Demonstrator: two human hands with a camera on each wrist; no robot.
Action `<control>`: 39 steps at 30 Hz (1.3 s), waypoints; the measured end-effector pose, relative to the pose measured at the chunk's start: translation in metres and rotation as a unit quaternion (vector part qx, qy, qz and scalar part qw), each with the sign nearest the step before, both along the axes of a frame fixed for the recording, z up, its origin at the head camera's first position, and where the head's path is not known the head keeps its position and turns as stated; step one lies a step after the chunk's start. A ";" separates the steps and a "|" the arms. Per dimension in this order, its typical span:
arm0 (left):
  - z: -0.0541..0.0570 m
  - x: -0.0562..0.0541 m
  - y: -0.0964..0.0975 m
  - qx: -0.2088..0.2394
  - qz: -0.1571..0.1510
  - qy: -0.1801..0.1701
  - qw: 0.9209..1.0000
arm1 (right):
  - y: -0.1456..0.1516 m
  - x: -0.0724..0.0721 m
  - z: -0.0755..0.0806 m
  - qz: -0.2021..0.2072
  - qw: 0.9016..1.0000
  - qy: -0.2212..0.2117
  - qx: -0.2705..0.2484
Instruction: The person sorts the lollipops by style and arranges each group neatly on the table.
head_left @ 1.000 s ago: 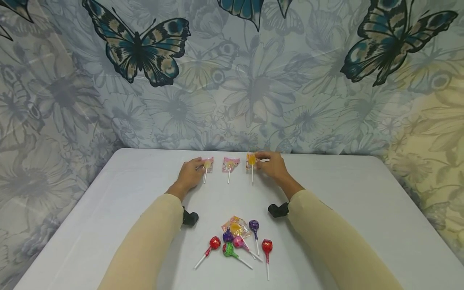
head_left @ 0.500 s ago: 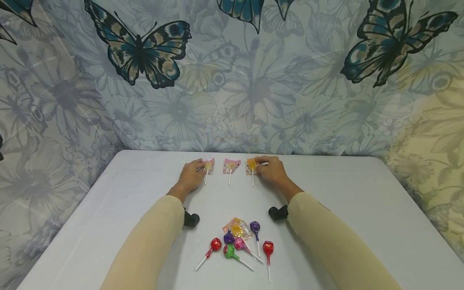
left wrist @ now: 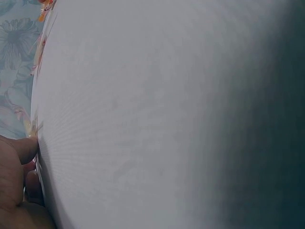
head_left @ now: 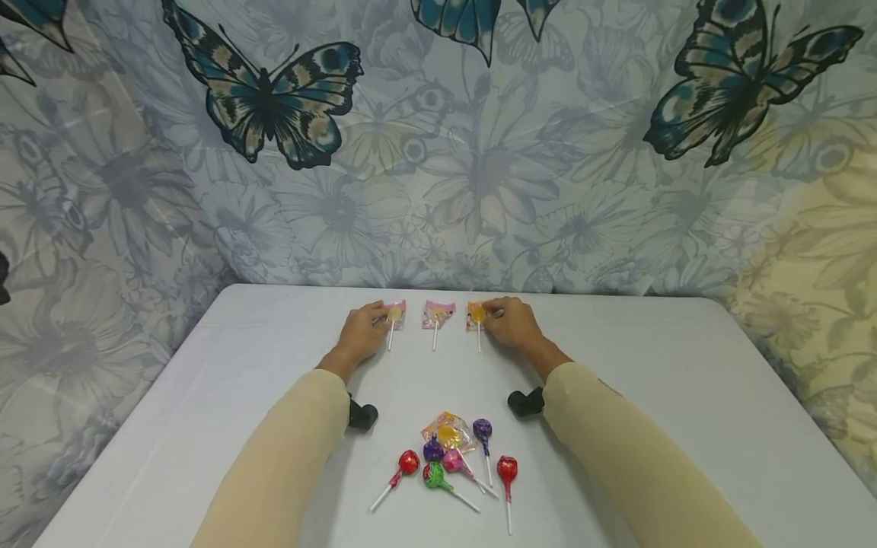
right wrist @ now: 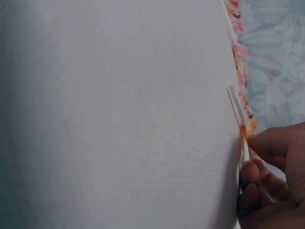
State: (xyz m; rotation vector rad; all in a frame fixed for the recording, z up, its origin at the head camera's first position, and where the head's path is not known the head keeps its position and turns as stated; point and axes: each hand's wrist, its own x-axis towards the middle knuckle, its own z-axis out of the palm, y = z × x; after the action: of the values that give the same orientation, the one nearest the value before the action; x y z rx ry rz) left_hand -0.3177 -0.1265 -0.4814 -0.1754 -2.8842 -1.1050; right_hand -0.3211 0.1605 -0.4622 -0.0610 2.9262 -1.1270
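Observation:
Three flat lollipops in clear printed wrappers lie in a row near the table's far edge, white sticks toward me. At the left one [head_left: 395,313], pink-wrapped, my left hand [head_left: 361,332] pinches the wrapper's outer side. The middle pink-wrapped lollipop [head_left: 436,313] lies apart from both hands. My right hand [head_left: 514,323] has thumb and fingers curled at the right side of the yellow lollipop [head_left: 476,313], pinching its wrapper. The right wrist view shows the thumb [right wrist: 271,143] over the wrapper's edge, and its white stick [right wrist: 240,104] on the table.
Nearer me lies a loose group: a yellow lollipop in a clear wrapper [head_left: 448,435], a pink one [head_left: 453,460], a green one [head_left: 435,476], red ones [head_left: 507,469] and purple ones [head_left: 483,429]. A butterfly-patterned cloth [head_left: 479,190] hangs behind the white table [head_left: 637,365].
The right hand's fingers have drawn in closer at the yellow lollipop's wrapper. The left hand stays at its lollipop. The head view has tilted up very slightly.

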 end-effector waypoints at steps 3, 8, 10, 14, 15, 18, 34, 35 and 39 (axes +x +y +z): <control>0.000 0.000 0.000 -0.002 0.001 0.001 1.000 | 0.001 0.001 0.000 0.005 1.000 0.000 0.005; 0.001 0.001 0.000 0.002 0.002 0.002 1.000 | 0.002 0.000 0.000 0.014 1.000 0.010 0.005; 0.001 0.001 0.000 0.002 0.002 -0.001 1.000 | 0.002 0.000 0.001 0.016 1.000 0.013 0.007; 0.001 0.001 0.000 0.002 0.002 -0.002 1.000 | 0.002 0.000 0.002 0.014 1.000 0.006 0.011; 0.001 0.001 0.000 0.002 0.001 -0.001 1.000 | 0.003 0.000 0.002 0.014 1.000 0.004 0.012; 0.001 0.001 0.001 0.002 0.000 0.003 1.000 | 0.006 0.000 0.003 0.011 1.000 -0.006 0.018; 0.002 0.000 0.000 0.002 -0.002 0.005 1.000 | 0.020 0.017 0.028 0.033 0.999 0.040 -0.013; 0.001 0.000 0.000 0.001 -0.002 0.004 1.000 | 0.020 0.020 0.030 0.035 0.998 0.047 -0.017; -0.001 -0.001 0.000 0.003 -0.001 0.004 1.000 | 0.019 0.030 0.040 0.041 0.995 0.077 -0.038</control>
State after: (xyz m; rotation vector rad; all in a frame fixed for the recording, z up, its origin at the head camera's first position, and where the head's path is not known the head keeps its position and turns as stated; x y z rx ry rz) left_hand -0.3191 -0.1269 -0.4819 -0.1813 -2.8735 -1.1090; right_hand -0.2911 0.1793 -0.4218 -0.2789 2.9784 -1.2735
